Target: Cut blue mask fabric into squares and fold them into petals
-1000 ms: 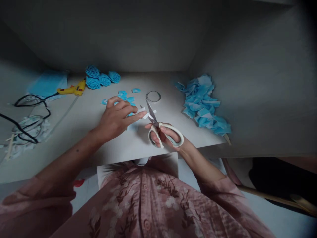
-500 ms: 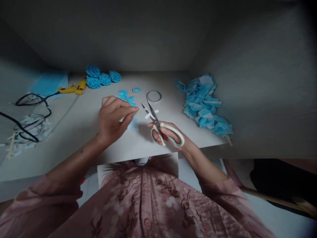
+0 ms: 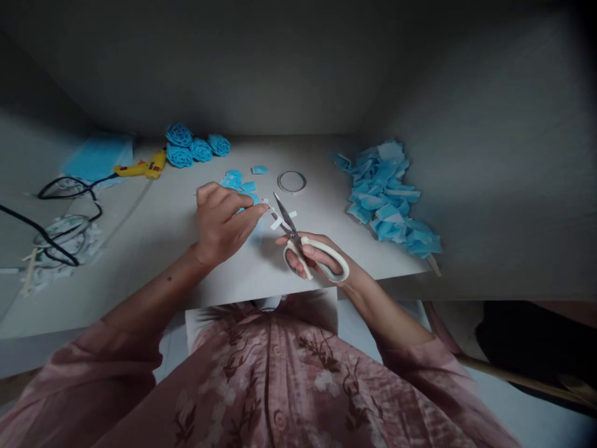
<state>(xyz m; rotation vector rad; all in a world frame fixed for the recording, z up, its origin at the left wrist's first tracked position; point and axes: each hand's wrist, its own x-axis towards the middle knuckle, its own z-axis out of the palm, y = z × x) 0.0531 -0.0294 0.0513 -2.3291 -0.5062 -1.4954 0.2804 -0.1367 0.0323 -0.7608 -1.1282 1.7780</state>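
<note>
My right hand point(image 3: 321, 252) grips a pair of scissors point(image 3: 329, 247) with cream handles, fingers through the loops. The blades are spread and point away from me to the left. Small white strips point(image 3: 277, 223) lie at or under the blades; I cannot tell whether they touch them. My left hand point(image 3: 221, 221) is closed in a pinch, its fingertips right by the lower blade's tip. What it pinches, if anything, is too small to make out. Cut blue pieces point(image 3: 232, 180) lie beyond the left hand, partly hidden by it.
Several blue fabric roses point(image 3: 191, 149) sit at the back left beside a yellow glue gun point(image 3: 153, 165) with a black cord point(image 3: 56, 246). A coil of thin wire point(image 3: 291, 182) lies mid-table. To the right is a heap of blue scraps point(image 3: 385, 193); a blue sheet point(image 3: 99, 155) lies far left.
My left hand has moved right, bringing its fingertips to the lower blade's tip. The scissors stay nearly in place, blades still spread. The whole view has shifted slightly.
</note>
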